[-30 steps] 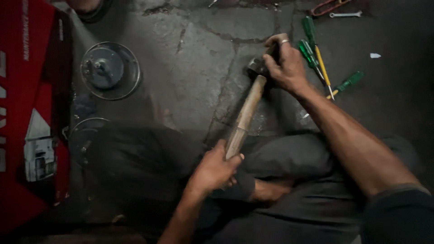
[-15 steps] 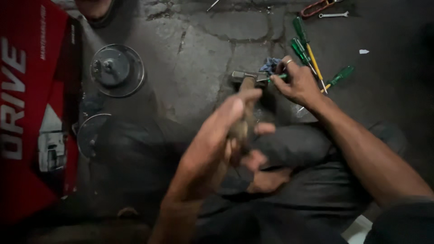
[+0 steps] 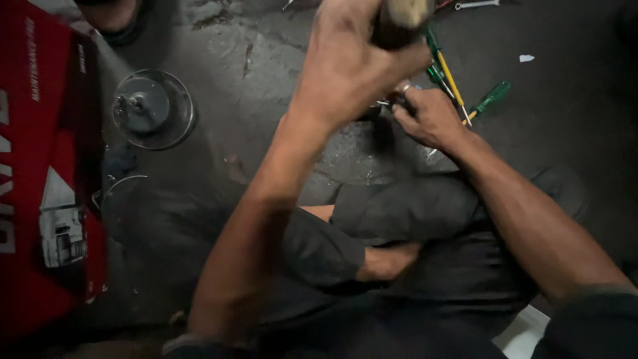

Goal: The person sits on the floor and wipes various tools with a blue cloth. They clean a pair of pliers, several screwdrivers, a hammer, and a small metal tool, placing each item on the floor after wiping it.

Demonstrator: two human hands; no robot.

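- The left hand [image 3: 352, 60] is raised high and close to the camera, fingers wrapped tight around the wooden handle [image 3: 405, 14] of a hammer. Only the butt end of that handle shows at the top edge; the head is out of frame.
- The right hand [image 3: 428, 118] rests low on the cracked concrete floor [image 3: 266, 100], fingers pinched closed around a slim tool with a green handle [image 3: 397, 101], probably a small screwdriver. Only a sliver of it shows past the knuckles, and its tip is hidden behind the left forearm.
- Judged step: the top of a hammer swing, with the slim tool held in place as a punch or drift. The workpiece under its tip cannot be made out.
- Loose green and yellow screwdrivers [image 3: 488, 100] lie on the floor just beyond the right hand. A spanner [image 3: 475, 4] lies at the top edge.
- A round metal disc part [image 3: 151, 108] sits well apart to the left, beside a red carton [image 3: 40, 173].
- The person sits on the floor with legs folded, the knees just below the work point.
- Judged requirement for the next move: the blow needs to land square on the end of the held tool, with the right fingers clear of the strike line and the tool kept from tilting.
- Judged risk: a glancing blow could catch the right knuckles or kick the tool sideways.
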